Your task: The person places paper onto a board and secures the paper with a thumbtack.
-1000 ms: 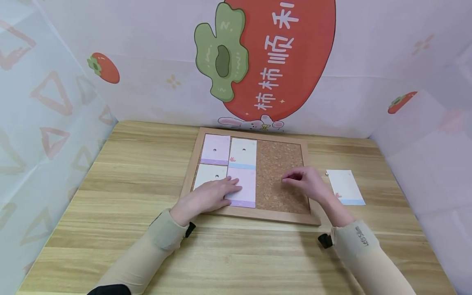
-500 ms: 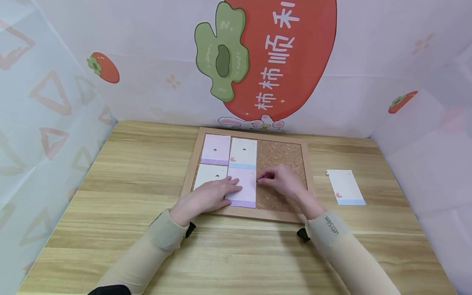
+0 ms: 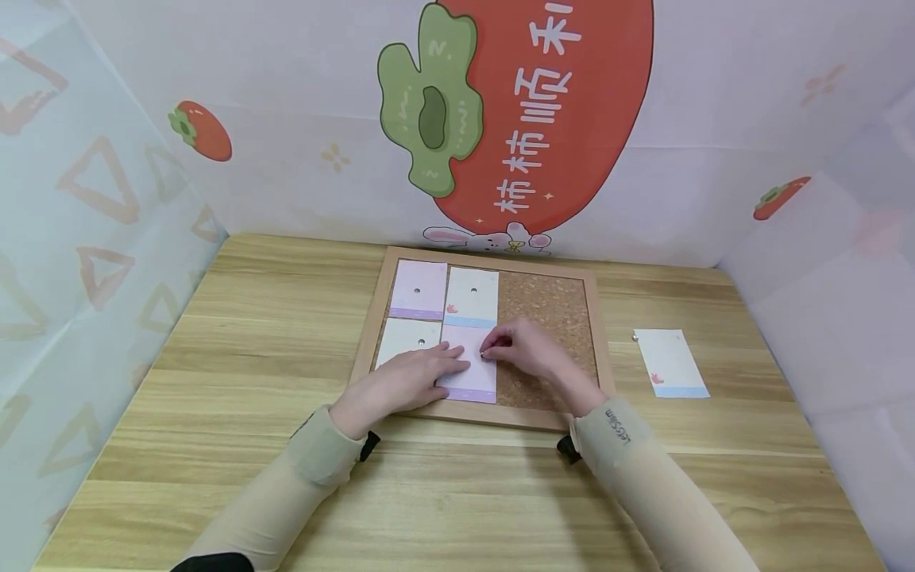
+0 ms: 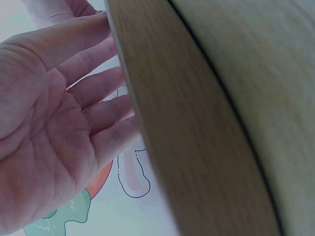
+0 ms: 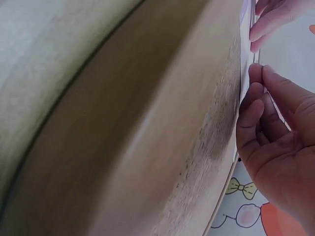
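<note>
A cork board (image 3: 546,306) in a wooden frame lies on the table, with two rows of note cards on its left part. My left hand (image 3: 403,381) rests with outstretched fingers on the lower pink card (image 3: 468,389), also covering part of the lower white card (image 3: 403,334). Over the pink card's right side, my right hand (image 3: 525,349) pinches a small thumbtack (image 3: 482,356) between thumb and forefinger. In the right wrist view the thumbtack is hidden by the fingertips (image 5: 256,73). Round silver tacks show in the upper pink card (image 3: 407,274), upper white card (image 3: 472,282) and lower white card.
Right of the board, a loose white card (image 3: 672,361) lies on the wooden table (image 3: 465,492), with a small silver tack (image 3: 634,338) at its upper left corner. A printed backdrop (image 3: 300,95) stands behind the table and along both sides.
From the bare cork at the right, my right hand has moved left onto the lower pink card, carrying the thumbtack. My left hand has stayed in place.
</note>
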Motion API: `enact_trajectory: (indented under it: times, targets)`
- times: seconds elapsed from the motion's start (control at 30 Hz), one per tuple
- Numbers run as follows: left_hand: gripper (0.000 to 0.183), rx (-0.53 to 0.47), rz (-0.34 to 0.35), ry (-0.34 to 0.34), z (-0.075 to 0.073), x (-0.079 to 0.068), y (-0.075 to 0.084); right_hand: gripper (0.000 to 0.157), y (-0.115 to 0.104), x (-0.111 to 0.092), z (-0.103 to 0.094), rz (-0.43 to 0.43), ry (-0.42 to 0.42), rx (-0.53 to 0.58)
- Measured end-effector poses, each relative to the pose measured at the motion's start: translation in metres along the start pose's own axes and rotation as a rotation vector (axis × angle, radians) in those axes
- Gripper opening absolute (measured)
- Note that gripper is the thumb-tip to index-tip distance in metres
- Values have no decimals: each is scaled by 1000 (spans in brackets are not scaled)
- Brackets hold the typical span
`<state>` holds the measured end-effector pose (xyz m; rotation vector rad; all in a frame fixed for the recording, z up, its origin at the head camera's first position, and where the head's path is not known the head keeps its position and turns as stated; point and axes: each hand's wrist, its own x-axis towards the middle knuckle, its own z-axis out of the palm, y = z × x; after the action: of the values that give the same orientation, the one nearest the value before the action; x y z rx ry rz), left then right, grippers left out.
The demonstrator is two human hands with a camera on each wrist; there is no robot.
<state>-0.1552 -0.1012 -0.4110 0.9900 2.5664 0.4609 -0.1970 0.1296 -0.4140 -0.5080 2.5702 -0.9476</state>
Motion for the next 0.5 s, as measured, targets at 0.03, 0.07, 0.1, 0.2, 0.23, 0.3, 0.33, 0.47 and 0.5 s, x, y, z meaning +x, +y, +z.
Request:
enact_trajectory:
  times: [0.03, 0.07, 0.1, 0.2, 0.23, 0.3, 0.33, 0.47, 0.5]
  targets:
    - [50, -1, 0, 0, 0, 0, 0, 6, 0, 1, 0, 7, -4, 3]
    - [50, -1, 0, 1, 0, 0, 0, 7, -1, 1, 1, 8, -9, 6]
    - [50, 0, 0, 1, 1, 0, -1, 7, -1, 2, 1, 15, -11, 7]
    - [51, 4, -7, -7, 1, 1, -1, 7, -3, 3, 1, 37, -20, 0]
    - [51, 5, -9, -8, 1, 1, -1, 8, -3, 4, 0, 43, -22, -7]
    - [51, 4, -15, -11, 0, 1, -1, 8, -4, 5, 0, 63, -28, -18]
    - [51, 3, -18, -13, 0, 1, -1, 8, -4, 6, 0, 74, -32, -27]
    - [51, 3, -19, -17, 0, 1, 0, 8, -6, 9, 1, 126, -47, -61]
    - [51, 5, -16, -19, 0, 2, 0, 8, -7, 10, 1, 131, -51, -67]
